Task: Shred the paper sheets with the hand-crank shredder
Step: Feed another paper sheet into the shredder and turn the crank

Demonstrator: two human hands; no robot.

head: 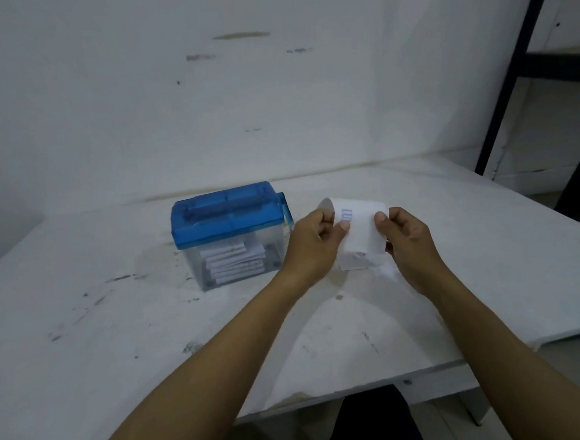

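Pinching a paper sheet (361,230), fingers (380,219) of left hand (309,244) and right hand (410,237), over scuffed table (117,318) by marked wall (136,110).

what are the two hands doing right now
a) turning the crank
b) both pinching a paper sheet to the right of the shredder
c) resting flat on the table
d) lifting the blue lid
B: the left hand and right hand each pinch a side of the paper sheet, to the right of the shredder; neither touches the crank.

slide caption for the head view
Beside the blue-lidded shredder, the left hand and right hand pinch a curled paper sheet
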